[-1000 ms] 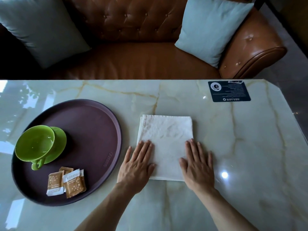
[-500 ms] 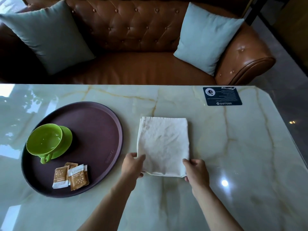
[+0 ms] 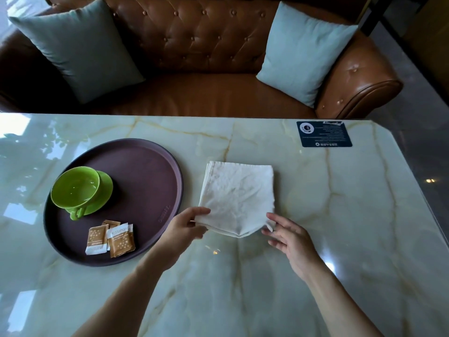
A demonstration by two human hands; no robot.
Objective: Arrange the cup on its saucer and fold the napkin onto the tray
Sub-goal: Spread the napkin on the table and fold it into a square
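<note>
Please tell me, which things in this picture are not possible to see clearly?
- Head view: the card's print is too small to read.
- Head view: the cup covers much of the saucer.
- Head view: the near napkin corners are pinched by the left hand and right hand.

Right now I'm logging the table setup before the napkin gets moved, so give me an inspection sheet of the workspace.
Surface: glossy marble table, pale green with tan veins, window glare on it.
Job's things: green cup sits on its saucer on the round brown tray; folded white napkin lies on the table right of the tray, near edge lifted.
Clutter: sugar sachets on the tray; dark printed card at the far right of the table.
Grippers: left hand pinches the napkin's near left corner; right hand pinches its near right corner.
Cables: nothing seen.
Surroundings: brown tufted leather sofa with two pale blue cushions.
</note>
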